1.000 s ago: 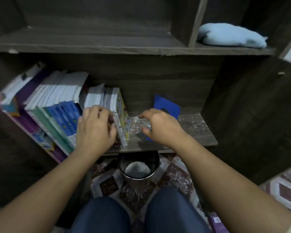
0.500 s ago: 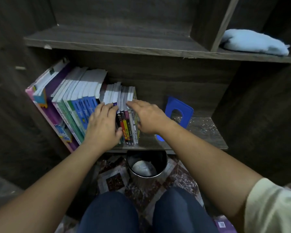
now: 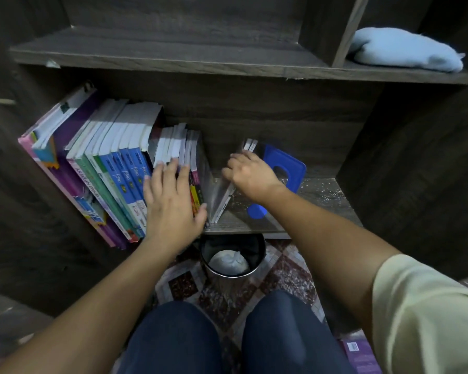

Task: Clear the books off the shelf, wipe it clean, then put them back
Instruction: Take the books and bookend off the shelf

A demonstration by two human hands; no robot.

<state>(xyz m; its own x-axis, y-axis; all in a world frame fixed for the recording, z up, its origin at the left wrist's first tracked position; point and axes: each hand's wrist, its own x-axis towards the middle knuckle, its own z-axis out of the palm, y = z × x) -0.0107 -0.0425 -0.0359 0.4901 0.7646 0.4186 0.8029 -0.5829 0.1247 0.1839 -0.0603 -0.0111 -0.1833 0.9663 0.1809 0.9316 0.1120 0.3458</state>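
Note:
A row of books [image 3: 114, 163] leans left on the lower shelf [image 3: 322, 195], with smaller books [image 3: 173, 141] at its right end. My left hand [image 3: 170, 201] presses flat against the spines of those smaller books, fingers straight. A few thin books [image 3: 222, 195] tilt away to the right, leaving a V-shaped gap. My right hand [image 3: 250, 174] grips their upper edge, fingers curled over it. Just behind that hand stands a blue bookend [image 3: 284, 163]. White specks cover the bare right part of the shelf.
A light blue cloth [image 3: 403, 49] lies in the upper right compartment. The upper shelf board [image 3: 173, 55] juts out above the books. A metal bin [image 3: 233, 260] holding crumpled paper stands on the patterned floor between shelf and knees. A purple book [image 3: 360, 354] lies at bottom right.
My right hand has pulled a few thin books off the row's right end, tilting them toward the bookend. My left hand stays pressed on the remaining spines.

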